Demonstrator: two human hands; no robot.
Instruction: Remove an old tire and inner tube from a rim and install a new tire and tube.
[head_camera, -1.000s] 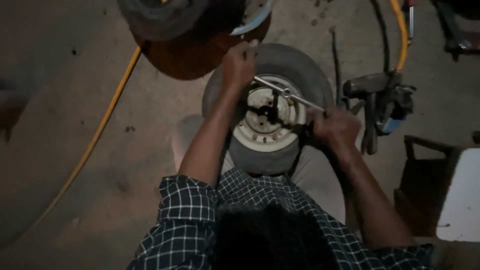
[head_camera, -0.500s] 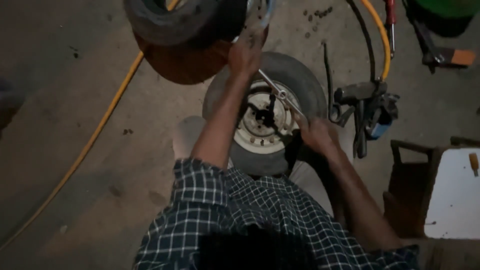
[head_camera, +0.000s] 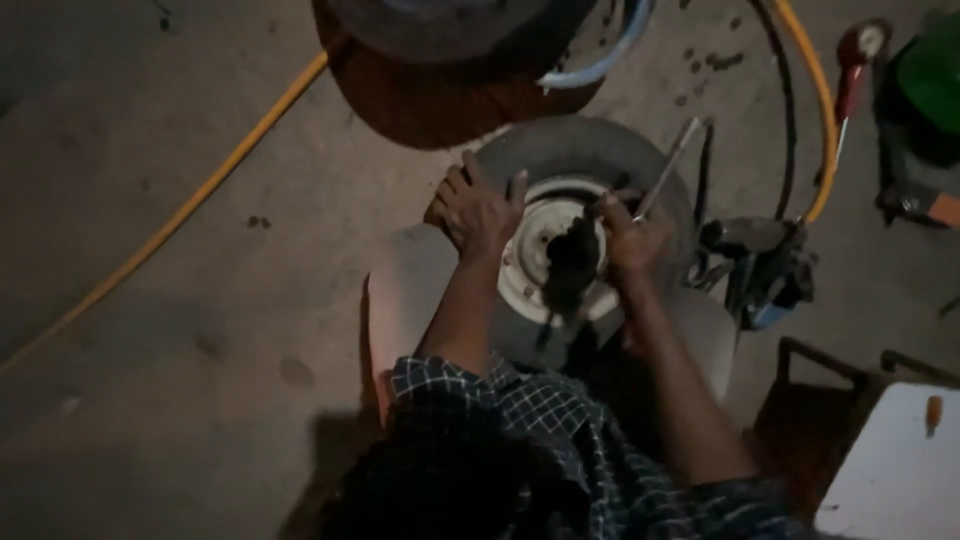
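A small wheel with a black tyre and a pale metal rim lies flat on a pale seat-like stand in front of me. My left hand presses on the tyre's left edge, fingers curled over it. Over the rim's right side, my right hand is closed round a long metal wrench that slants up and to the right. A dark hub part sits at the rim's centre between my hands.
A larger tyre rests on a brown round base just beyond the wheel. A yellow hose crosses the concrete floor at left. A dark power tool lies at right, a white stool at bottom right.
My left hand let go of the wrench's far end and came down onto the tyre's left edge. The right hand moved up over the rim, and the wrench now points up and right.
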